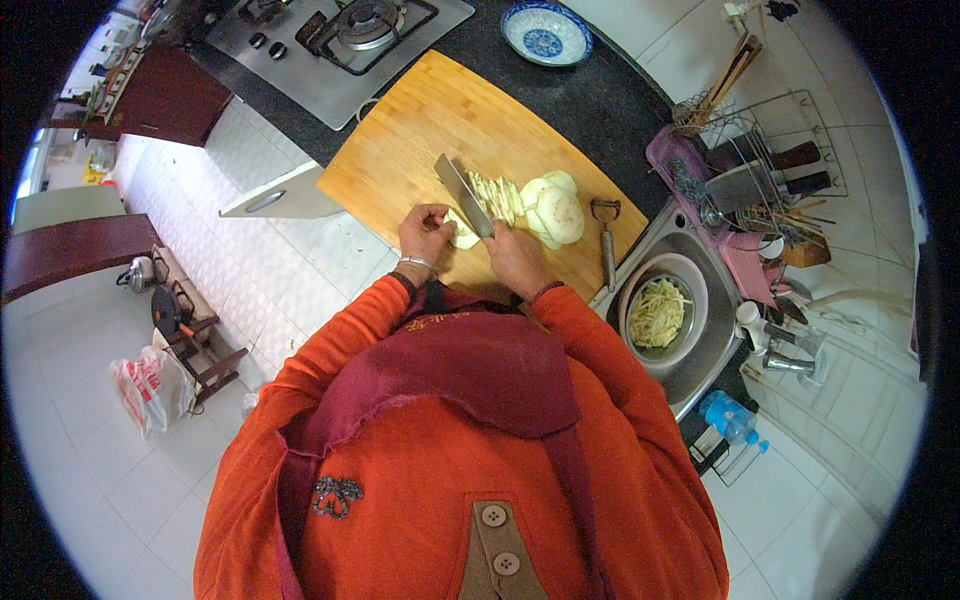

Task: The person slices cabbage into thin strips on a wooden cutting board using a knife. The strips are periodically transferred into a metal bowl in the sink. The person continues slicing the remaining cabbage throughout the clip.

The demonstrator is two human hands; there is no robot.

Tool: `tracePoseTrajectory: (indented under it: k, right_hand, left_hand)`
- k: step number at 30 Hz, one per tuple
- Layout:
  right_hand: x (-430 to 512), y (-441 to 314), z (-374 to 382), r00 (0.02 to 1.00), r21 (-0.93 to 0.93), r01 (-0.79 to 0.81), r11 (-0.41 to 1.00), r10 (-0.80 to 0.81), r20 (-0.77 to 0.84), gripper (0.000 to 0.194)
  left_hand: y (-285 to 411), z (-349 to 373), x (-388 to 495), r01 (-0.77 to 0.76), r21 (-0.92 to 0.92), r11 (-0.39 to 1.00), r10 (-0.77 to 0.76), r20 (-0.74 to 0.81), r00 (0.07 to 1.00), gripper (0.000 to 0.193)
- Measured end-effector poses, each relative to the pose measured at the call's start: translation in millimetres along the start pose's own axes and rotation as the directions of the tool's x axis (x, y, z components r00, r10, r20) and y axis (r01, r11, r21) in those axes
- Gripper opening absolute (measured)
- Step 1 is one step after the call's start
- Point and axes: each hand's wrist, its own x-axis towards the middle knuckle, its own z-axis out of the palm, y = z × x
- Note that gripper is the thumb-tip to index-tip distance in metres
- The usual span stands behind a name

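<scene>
On a wooden cutting board [420,112], my right hand [517,259] grips a cleaver [463,191] by its handle, the blade slanting up and left. My left hand [426,238] has its fingers bent at the edge of pale vegetable slices [463,232], beside the blade; whether it pinches them cannot be told. Cut pale strips [496,197] lie just right of the blade. Further right, round pale slices [556,214] are heaped. A Y-shaped peeler [607,244] rests near the board's right edge.
Right of the board, a steel sink [720,300] holds a basin [696,281] with shredded vegetable [656,315] inside. A gas stove [337,90] stands behind left, a blue-and-white plate [546,34] behind right. Knives hang in a wire rack [814,112] by the wall.
</scene>
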Motion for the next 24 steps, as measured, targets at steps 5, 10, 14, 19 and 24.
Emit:
tracePoseTrajectory:
  k: [5,10,14,19,24]
  right_hand:
    - [-20,-7,-15,0.99,-0.02,0.119,0.993,-0.12,-0.076,0.021]
    - [-30,0,-23,0.982,-0.119,0.19,0.975,-0.191,0.001,0.017]
    - [-37,5,-20,0.975,-0.126,0.22,0.967,-0.222,0.0,0.017]
    - [-37,0,-18,0.987,-0.156,0.145,0.977,-0.132,0.091,0.016]
    - [-32,-7,-18,0.987,-0.175,0.149,0.973,-0.137,0.078,0.014]
  left_hand:
    - [-8,0,3,0.054,0.075,0.996,-0.052,-0.022,0.998,0.023]
    - [-9,1,8,0.114,0.051,0.992,-0.112,-0.037,0.993,0.024]
    - [-5,2,5,0.127,-0.005,0.992,-0.127,-0.038,0.991,0.022]
    - [-7,2,7,0.123,0.018,0.992,-0.123,-0.041,0.992,0.022]
    - [-9,2,8,0.085,-0.03,0.996,-0.086,-0.033,0.996,0.02]
